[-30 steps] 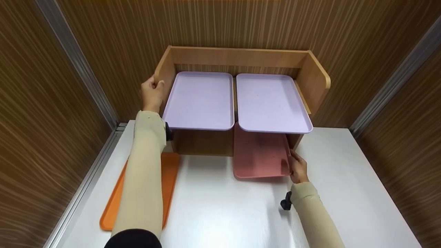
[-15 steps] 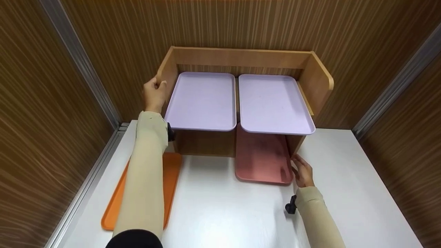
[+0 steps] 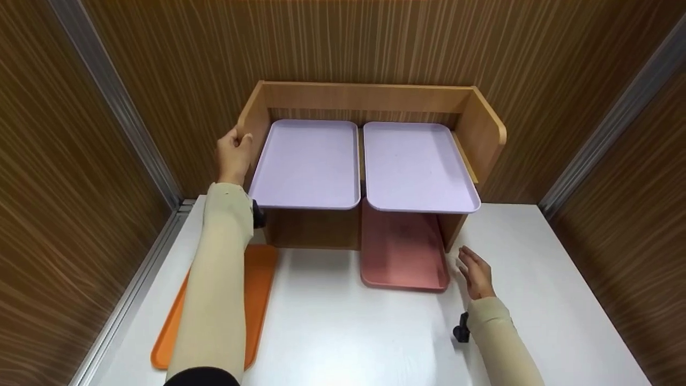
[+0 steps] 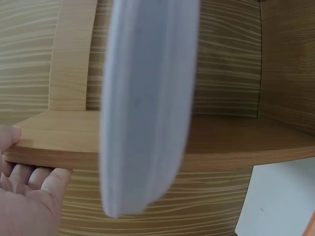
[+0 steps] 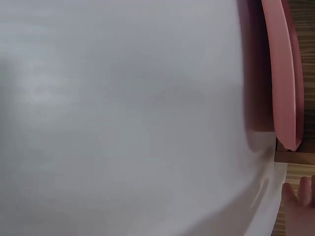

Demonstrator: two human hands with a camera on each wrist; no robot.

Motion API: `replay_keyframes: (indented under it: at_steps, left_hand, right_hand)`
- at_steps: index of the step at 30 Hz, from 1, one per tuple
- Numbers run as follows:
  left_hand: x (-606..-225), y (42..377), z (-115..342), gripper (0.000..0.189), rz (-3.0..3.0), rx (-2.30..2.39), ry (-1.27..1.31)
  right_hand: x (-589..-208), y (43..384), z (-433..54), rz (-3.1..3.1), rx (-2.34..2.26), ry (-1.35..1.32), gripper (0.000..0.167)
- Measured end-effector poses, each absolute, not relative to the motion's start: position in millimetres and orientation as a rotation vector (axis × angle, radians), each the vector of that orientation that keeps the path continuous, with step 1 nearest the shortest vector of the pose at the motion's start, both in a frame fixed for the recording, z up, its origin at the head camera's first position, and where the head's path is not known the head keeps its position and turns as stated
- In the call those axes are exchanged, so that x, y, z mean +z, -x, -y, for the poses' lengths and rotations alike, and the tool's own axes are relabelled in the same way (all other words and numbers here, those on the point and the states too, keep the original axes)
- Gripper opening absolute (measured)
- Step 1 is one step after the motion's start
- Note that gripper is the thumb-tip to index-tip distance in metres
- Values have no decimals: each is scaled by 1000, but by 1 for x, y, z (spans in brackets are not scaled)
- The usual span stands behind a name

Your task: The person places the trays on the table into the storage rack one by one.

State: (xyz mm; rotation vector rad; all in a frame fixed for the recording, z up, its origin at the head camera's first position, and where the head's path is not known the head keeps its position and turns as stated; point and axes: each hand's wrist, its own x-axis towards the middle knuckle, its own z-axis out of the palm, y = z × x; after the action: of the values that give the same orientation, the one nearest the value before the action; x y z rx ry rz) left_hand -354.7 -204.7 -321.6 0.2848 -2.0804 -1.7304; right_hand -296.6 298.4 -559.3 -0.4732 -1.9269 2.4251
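Note:
My left hand (image 3: 233,155) grips the front edge of the left side panel of a wooden shelf unit (image 3: 370,96). In the left wrist view, thumb and fingers wrap that panel (image 4: 64,132). On the upper level lie a lilac tray (image 3: 308,166) at left and a second lilac tray (image 3: 418,169) at right, both jutting out in front. A pink tray (image 3: 404,257) sits in the lower right compartment, its front part sticking out. My right hand (image 3: 477,273), fingers loosely extended, is just right of the pink tray and apart from it, holding nothing.
An orange tray (image 3: 261,289) lies on the white table (image 3: 343,321) at left, partly under my left forearm. The lower left compartment (image 3: 316,228) is beside the pink tray. Wood-patterned walls (image 3: 375,43) enclose the back and both sides.
My right hand has let go of the pink tray's right edge and moved away to the right. The pink tray's front has come down lower. My left hand keeps its grip on the panel.

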Motion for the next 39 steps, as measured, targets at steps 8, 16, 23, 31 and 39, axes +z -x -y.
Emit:
replay_keyframes:
  at_steps: [8, 16, 23, 31, 39]
  left_hand:
    - [-341, 327, 213, 47, 2027, -1874, -8]
    - [-384, 296, 240, 48, 2114, -1822, 41]
    - [-431, 284, 273, 56, 2273, -1865, -32]
    - [-470, 260, 309, 63, 2372, -1801, -92]
    - [-504, 223, 338, 65, 2304, -1885, -112]
  right_hand:
    - [-547, 292, -307, 1986, 2400, 475, 52]
    - [-527, 298, -306, 1982, 2378, 374, 49]
    - [-504, 301, -307, 1956, 2341, 329, 52]
    - [-466, 312, -316, 1908, 2307, 346, 51]
    - [-432, 320, -308, 1823, 2299, 285, 50]
